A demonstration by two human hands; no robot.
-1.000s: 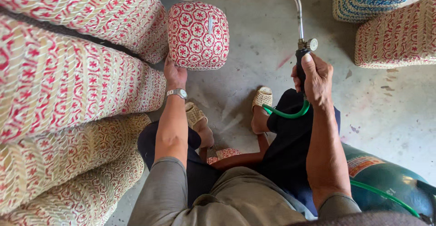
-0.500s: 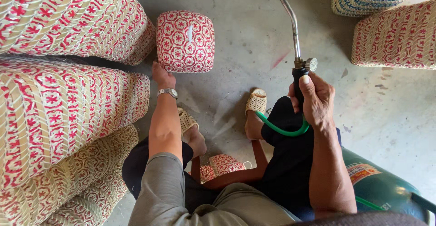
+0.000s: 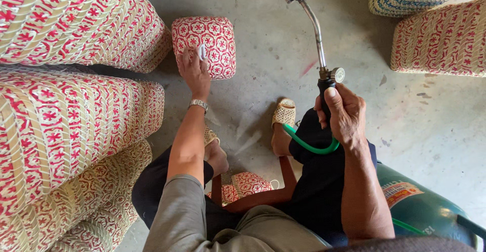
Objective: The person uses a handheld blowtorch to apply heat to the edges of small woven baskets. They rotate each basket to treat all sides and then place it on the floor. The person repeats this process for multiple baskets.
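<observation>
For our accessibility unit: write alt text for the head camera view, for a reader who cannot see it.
A seated person's left hand touches a small red-and-white woven basket on the concrete floor, while the right hand grips a gas torch with a green hose. Large woven baskets are stacked alongside.

Left hand (image 3: 195, 72) on woven box (image 3: 205, 44) — right hand (image 3: 341, 113) grips torch (image 3: 316, 34).
</observation>
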